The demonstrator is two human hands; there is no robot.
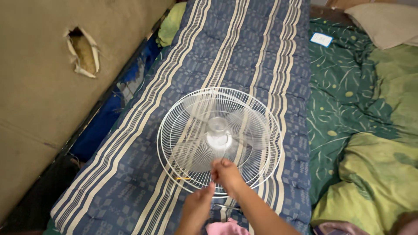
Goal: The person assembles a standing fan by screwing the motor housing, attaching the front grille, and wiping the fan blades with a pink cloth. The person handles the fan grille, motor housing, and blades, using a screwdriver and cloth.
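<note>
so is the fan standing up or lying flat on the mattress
Lying flat: the white fan cage rests face-up on the striped mattress, hub pointing upward. Both hands, left and right, grip its near rim.

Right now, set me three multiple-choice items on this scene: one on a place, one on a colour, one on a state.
1. Where does the fan cage lie?
A. on the striped mattress
B. on the green bedspread
C. against the torn wall

2. What colour is the cage wire?
A. black
B. white
C. red

3. What are the left hand and right hand doing?
A. both resting off the cage
B. only one near it
C. both at its near rim

Answers: 1 A, blue stripes show through the wires; 2 B, the wires are pale white; 3 C, both hands meet at the near edge.
</note>
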